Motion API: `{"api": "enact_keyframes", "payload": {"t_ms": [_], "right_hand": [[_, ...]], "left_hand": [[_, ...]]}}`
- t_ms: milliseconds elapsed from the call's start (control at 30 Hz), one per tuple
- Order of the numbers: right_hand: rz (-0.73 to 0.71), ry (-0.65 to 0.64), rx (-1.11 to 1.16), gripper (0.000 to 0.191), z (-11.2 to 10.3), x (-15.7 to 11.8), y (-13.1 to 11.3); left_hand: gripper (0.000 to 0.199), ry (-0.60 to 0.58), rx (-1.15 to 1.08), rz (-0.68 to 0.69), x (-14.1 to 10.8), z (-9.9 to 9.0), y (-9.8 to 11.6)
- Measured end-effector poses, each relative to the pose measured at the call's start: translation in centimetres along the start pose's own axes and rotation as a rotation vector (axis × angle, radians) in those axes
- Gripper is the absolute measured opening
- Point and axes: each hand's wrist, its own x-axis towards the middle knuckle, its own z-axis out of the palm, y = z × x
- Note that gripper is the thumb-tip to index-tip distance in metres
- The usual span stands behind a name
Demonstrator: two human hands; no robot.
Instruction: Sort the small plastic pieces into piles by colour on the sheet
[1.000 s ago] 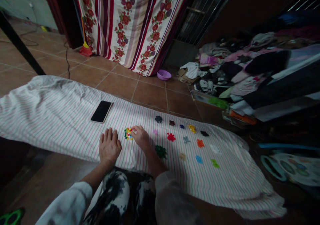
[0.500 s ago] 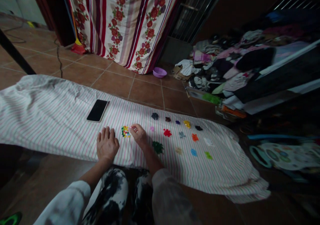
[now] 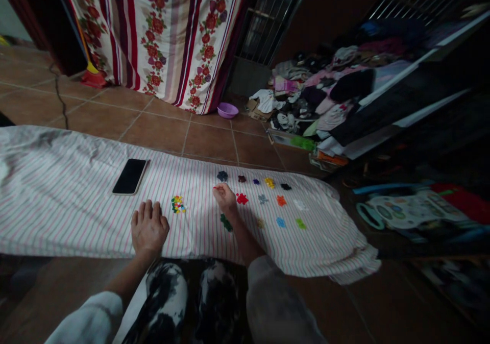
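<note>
My left hand (image 3: 149, 226) lies flat on the striped cloth (image 3: 95, 216), fingers stretched out, just left of a small mixed pile of colourful pieces (image 3: 178, 204). My right hand (image 3: 225, 199) is pinched above the cloth, and a tiny red piece (image 3: 215, 187) shows at its fingertips. Close by it are the dark grey pile (image 3: 222, 176), the red pile (image 3: 242, 198) and the partly covered dark green pile (image 3: 225, 222). The pieces are too small to name their kind.
More colour-sorted piles, among them yellow (image 3: 269, 182), orange (image 3: 281, 200), blue (image 3: 280, 222) and lime green (image 3: 300, 223), lie to the right. A phone (image 3: 130, 176) rests on the left. Beyond are a purple basin (image 3: 227, 111), a curtain (image 3: 176, 38) and heaped clothes (image 3: 317, 86).
My right hand has moved right, from beside the mixed pile to near the red and dark grey piles. My left hand stays flat on the cloth. The view has shifted right.
</note>
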Motion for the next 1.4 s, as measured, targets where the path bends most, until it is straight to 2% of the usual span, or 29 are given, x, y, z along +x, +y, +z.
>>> {"api": "enact_keyframes", "payload": {"t_ms": [167,333,533,900,1033,1133,1267,1400], "right_hand": [[-0.124,0.166,-0.298,0.016,-5.0,0.6,2.1],[-0.161,0.221,-0.579,0.013,-7.7,0.6,4.9],[-0.122,0.198,-0.663,0.014,-8.2,0.7,6.7],[-0.155,0.178,-0.682,0.017,-8.4,1.1,7.1],[-0.225,0.232,-0.605,0.020,-7.5,1.0,6.0],[-0.316,0.196,-0.501,0.021,-5.6,0.3,4.0],[-0.399,0.035,-0.319,0.023,-1.3,-1.3,0.8],[-0.291,-0.169,-0.252,0.028,3.2,-3.4,-1.1]], "left_hand": [[0.049,-0.003,0.006,0.013,0.0,0.0,-0.1],[0.048,0.004,-0.010,0.001,0.0,0.1,0.0],[0.049,0.005,-0.023,-0.004,-0.1,0.4,-0.2],[0.049,-0.017,0.028,0.004,0.1,0.2,0.0],[0.048,-0.009,0.038,0.002,0.1,0.2,0.0],[0.048,-0.007,0.069,0.012,0.1,0.2,0.0],[0.047,-0.003,0.098,0.023,0.2,0.1,0.0],[0.047,-0.002,0.106,0.019,0.3,0.1,0.1]]}}
